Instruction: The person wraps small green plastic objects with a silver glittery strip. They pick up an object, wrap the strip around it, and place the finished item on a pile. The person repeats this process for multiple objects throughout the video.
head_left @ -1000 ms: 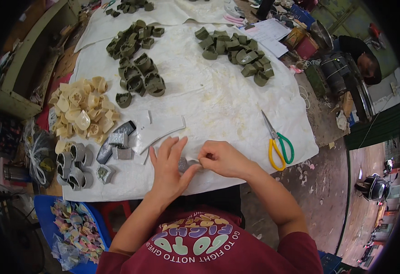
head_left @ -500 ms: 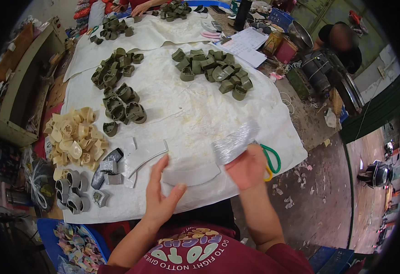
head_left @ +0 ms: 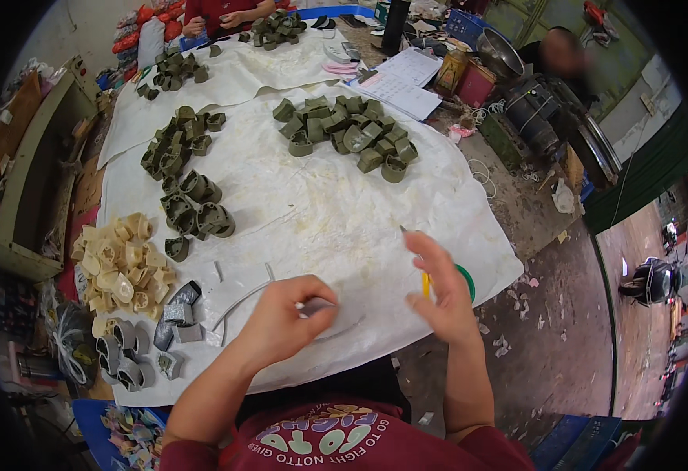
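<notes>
Lower centre of frame: left hand (head_left: 285, 322), fingers pinched on a small grey strip (head_left: 316, 308); right hand (head_left: 442, 290), fingers spread and empty, over yellow-green scissors (head_left: 447, 281) on the white-sheeted counter (head_left: 320, 212).

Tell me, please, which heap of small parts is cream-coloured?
The cream heap at the sheet's left edge; the heaps beyond it are dark green, those nearer are grey.

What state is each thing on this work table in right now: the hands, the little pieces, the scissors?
Left hand: closed on a small grey piece.
Right hand: open, fingers spread, holding nothing, above the scissors.
Scissors: lying flat on the white sheet, mostly hidden by the right hand.
Green pieces: loose heaps.
Cream pieces: one pile.
Grey pieces: a cluster at the sheet's edge.
</notes>
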The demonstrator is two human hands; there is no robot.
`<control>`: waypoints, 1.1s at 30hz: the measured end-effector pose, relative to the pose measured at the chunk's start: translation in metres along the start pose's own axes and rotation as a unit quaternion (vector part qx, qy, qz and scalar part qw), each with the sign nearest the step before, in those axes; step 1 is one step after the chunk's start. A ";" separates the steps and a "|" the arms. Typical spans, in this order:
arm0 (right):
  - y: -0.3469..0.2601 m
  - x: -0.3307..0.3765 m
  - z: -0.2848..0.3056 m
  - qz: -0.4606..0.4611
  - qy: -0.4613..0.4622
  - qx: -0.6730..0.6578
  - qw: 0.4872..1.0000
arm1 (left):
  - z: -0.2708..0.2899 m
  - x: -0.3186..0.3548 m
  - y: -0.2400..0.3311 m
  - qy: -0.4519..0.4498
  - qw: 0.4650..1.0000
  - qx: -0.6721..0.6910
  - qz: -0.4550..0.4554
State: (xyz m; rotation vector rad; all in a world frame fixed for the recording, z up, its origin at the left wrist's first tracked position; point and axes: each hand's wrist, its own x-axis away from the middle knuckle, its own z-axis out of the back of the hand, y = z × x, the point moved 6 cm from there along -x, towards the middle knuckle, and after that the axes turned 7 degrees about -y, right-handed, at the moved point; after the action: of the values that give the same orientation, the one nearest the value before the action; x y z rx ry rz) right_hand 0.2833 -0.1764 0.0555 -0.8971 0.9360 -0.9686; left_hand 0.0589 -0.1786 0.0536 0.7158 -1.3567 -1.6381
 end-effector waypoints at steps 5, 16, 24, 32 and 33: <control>-0.004 0.004 -0.031 -0.044 -0.089 0.021 0.995 | -0.029 -0.045 0.044 -0.075 0.969 -0.136 -0.191; 0.027 0.023 0.009 -0.117 0.035 -0.072 0.990 | 0.043 -0.238 -0.011 0.198 0.828 -0.499 -0.165; 0.029 0.027 0.017 -0.088 0.081 -0.125 0.985 | 0.049 -0.250 -0.008 0.161 0.802 -0.529 -0.227; 0.038 -0.002 -0.014 -0.133 0.015 -0.261 0.956 | 0.020 -0.127 -0.045 0.083 0.996 0.022 -0.005; 0.037 -0.008 -0.024 -0.131 0.001 -0.275 0.952 | 0.010 -0.109 -0.050 0.077 0.994 0.076 -0.017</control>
State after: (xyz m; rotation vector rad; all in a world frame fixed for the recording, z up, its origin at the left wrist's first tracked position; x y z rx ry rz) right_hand 0.2684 -0.1620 0.0159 -1.5215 1.1315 -0.9439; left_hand 0.0874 -0.0756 -0.0023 0.9394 -1.3750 -1.4840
